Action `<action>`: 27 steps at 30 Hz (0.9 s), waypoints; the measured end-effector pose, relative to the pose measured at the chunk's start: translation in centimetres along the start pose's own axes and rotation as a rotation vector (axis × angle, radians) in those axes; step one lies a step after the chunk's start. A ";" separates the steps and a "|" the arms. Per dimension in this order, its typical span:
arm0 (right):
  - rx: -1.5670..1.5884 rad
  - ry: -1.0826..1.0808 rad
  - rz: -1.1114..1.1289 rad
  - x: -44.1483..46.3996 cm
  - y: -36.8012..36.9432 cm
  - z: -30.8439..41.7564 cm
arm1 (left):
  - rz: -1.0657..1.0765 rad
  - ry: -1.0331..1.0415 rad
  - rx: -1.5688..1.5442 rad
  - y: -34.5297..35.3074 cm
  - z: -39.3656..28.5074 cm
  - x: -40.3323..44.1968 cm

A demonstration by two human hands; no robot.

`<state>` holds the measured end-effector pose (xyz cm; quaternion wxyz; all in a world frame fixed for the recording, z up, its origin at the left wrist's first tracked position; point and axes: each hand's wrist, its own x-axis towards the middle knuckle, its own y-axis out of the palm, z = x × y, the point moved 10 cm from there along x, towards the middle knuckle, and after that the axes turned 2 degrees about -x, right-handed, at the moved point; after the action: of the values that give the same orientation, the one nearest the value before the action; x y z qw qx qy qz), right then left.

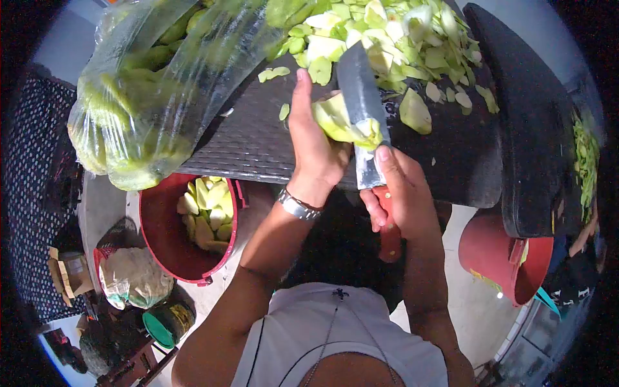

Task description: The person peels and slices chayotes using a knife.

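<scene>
My left hand (314, 138), with a metal watch on its wrist, is closed around a pale green, partly peeled chayote (333, 118). Its thumb points up along the near side. In my right hand (407, 187) is a broad-bladed kitchen knife (362, 84) with a wooden handle, its blade angled up and away from me. The blade lies against the right side of the chayote, where a bit of peel (369, 132) clings to the metal. Beyond the knife, a heap of peelings and cut scraps (412, 39) covers the far part of the dark woven tabletop (258, 145).
A clear plastic bag (145, 109) full of green chayotes lies at the table's left. Below stands a red bucket (149, 222) holding peeled pieces (209, 209). Another red bucket (480, 248) is at lower right, beside a dark chair back (525, 129). A stuffed sack (135, 274) sits at lower left.
</scene>
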<state>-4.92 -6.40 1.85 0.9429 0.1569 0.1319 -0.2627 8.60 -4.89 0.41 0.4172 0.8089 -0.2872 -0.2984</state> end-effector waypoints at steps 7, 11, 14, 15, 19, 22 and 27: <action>-0.054 -0.210 -0.348 -0.4 -3.9 6.2 | 0.209 -0.219 -0.046 -0.4 -1.5 -0.4; -0.797 -0.555 -0.668 3.2 -8.5 14.8 | 0.281 -0.196 0.268 -2.1 -5.2 -3.6; -1.407 -0.544 -0.833 5.8 -9.4 17.3 | 0.254 -0.106 0.772 -4.7 -11.4 -8.0; -1.530 -0.438 -0.829 6.8 -10.6 17.2 | 0.168 -0.091 0.896 -6.9 -13.6 -9.4; -1.566 -0.515 -0.909 6.8 -12.5 16.4 | 0.098 0.330 2.052 -5.7 -20.5 -14.0; -1.415 -0.411 -0.863 6.8 -12.6 15.8 | -0.215 0.315 1.912 -6.3 -22.0 -15.0; -1.274 -0.463 -0.856 6.2 -13.4 14.8 | 0.360 0.604 1.776 4.8 -12.3 -11.3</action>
<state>-4.50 -25.52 10.34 0.6722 -0.5341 0.1063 -0.5015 9.03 6.99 13.02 -0.2531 0.8168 -0.4091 0.3186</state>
